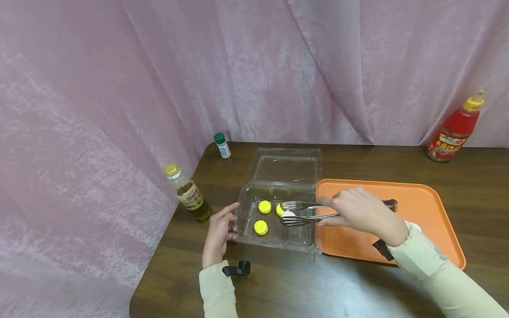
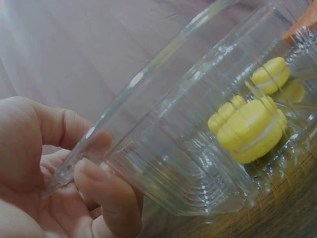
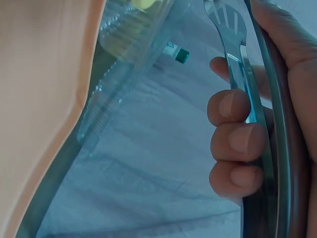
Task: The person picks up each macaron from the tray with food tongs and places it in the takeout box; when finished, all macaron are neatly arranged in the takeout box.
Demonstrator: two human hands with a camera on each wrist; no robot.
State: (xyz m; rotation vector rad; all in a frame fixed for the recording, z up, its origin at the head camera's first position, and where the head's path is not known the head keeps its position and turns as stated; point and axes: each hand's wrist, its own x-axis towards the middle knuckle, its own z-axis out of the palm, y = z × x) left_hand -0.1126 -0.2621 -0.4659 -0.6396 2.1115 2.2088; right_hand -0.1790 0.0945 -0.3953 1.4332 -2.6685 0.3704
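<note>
My left hand (image 1: 220, 230) pinches the left rim of a clear plastic clamshell container (image 2: 163, 163) between thumb and fingers. The container stands with its lid (image 1: 286, 167) folded back. Inside are yellow macarons (image 1: 261, 227), with another macaron (image 1: 264, 207) behind and a third partly covered by the tongs. Metal serving tongs (image 1: 325, 216) lie in the grasp of my right hand (image 1: 361, 213), fingers wrapped round their arms in the right wrist view. Over the container's right half, the slotted tong tips are at a white round piece (image 1: 288, 214); whether they squeeze it is unclear.
An orange tray (image 1: 427, 208) adjoins the container's right side; a small white thing (image 1: 417, 227) on it is mostly behind my right sleeve. An oil bottle (image 1: 191, 197) stands left, a green-capped shaker (image 1: 222, 146) behind, and a red sauce bottle (image 1: 454, 131) back right.
</note>
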